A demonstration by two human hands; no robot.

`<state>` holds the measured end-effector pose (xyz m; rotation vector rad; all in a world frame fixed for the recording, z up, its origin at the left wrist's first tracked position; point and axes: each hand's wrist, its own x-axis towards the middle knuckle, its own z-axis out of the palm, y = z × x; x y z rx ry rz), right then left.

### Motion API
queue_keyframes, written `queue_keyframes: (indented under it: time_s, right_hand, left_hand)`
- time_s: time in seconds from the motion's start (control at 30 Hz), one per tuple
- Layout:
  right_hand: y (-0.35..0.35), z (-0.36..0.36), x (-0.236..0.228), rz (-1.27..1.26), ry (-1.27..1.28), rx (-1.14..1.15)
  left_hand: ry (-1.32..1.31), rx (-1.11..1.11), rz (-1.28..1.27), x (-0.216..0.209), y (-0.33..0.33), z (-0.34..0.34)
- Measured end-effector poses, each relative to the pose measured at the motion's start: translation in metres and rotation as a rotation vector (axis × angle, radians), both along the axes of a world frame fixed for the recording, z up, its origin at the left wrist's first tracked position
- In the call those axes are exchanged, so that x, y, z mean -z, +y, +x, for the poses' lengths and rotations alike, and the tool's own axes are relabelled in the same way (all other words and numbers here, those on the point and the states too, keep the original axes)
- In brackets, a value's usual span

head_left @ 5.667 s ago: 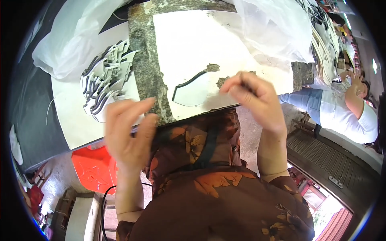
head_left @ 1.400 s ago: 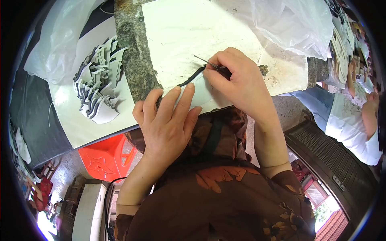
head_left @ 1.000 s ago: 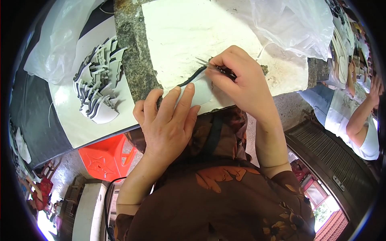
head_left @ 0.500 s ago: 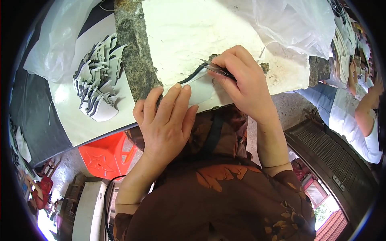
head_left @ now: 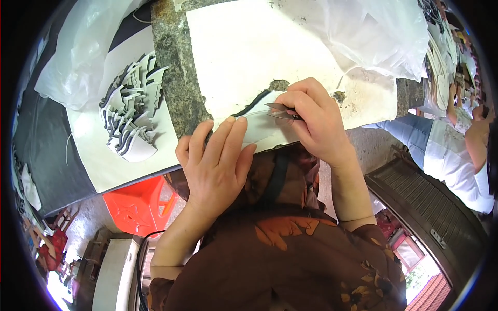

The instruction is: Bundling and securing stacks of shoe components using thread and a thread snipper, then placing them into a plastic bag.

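Observation:
A pale, flat cut piece with a dark strip along its curved far edge lies near the table's front edge. On its left end rest the fingertips of my left hand, which is spread out flat and grips nothing. My right hand is closed round a small pair of scissors. Their blades stand apart and point left, over the right part of the piece. The scissors' handles are mostly hidden in my fingers.
White sheeting covers the worn stone tabletop. A heap of similar dark-edged pieces lies at the left. Clear plastic bags spread over both far corners. A red stool stands below; another person is at the right.
The scissors have come away from the dark strip, moved slightly nearer me, and their blades have spread. My left hand keeps its place on the piece.

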<state>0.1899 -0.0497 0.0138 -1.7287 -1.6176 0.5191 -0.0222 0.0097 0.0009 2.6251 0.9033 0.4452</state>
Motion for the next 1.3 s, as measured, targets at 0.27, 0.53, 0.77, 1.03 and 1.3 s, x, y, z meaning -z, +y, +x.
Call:
queue_keyframes:
  time_s: [0.27,0.53,0.77,1.03,1.3]
  right_hand:
    - [0.002,0.001,-0.013,-0.195,0.061,0.028]
    - [0.01,0.001,-0.01,-0.307,0.162,0.069]
    - [0.014,-0.001,-0.003,-0.165,0.175,0.03]
    - [0.016,-0.007,0.0,-0.205,0.033,0.126]
    - [0.021,-0.013,0.001,-0.174,-0.042,0.191]
  left_hand:
    - [0.0,0.009,0.004,-0.001,-0.004,-0.004]
    - [0.013,0.006,0.032,0.002,-0.003,-0.003]
    - [0.0,-0.002,0.008,0.002,-0.002,-0.002]
    - [0.005,-0.013,-0.017,-0.002,0.001,0.002]
    - [0.001,-0.001,-0.002,-0.001,0.001,0.001]
